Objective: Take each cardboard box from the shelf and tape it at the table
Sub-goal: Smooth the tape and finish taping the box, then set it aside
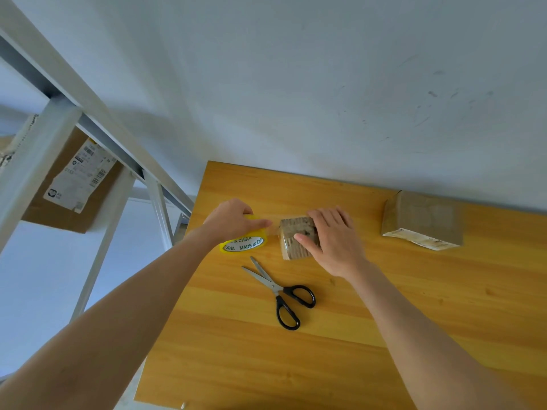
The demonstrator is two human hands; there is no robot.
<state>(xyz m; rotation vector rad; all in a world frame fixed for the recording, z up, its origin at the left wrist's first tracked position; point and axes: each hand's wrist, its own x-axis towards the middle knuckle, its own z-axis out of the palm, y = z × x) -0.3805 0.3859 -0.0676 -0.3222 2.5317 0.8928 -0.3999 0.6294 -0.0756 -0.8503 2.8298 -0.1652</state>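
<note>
While left grip (233, 220) curls round the tape roll (247, 244), right grip (333, 242) clasps the small box (291, 236) mid-frame on the tabletop (399, 306). Taping looks under way; second box (423, 220) sits right, third box (74, 187) shelved upper left.

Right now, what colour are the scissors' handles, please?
The scissors handles are black, clearest in the head view.

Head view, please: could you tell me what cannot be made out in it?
All in the head view:
- small box: its far and right sides are hidden under the right hand.
- tape roll: its top is hidden by the left hand; any loose strip is unseen.
- label on the shelf box: print too small and blurred.
- shelf box: partly hidden behind the shelf post.
</note>
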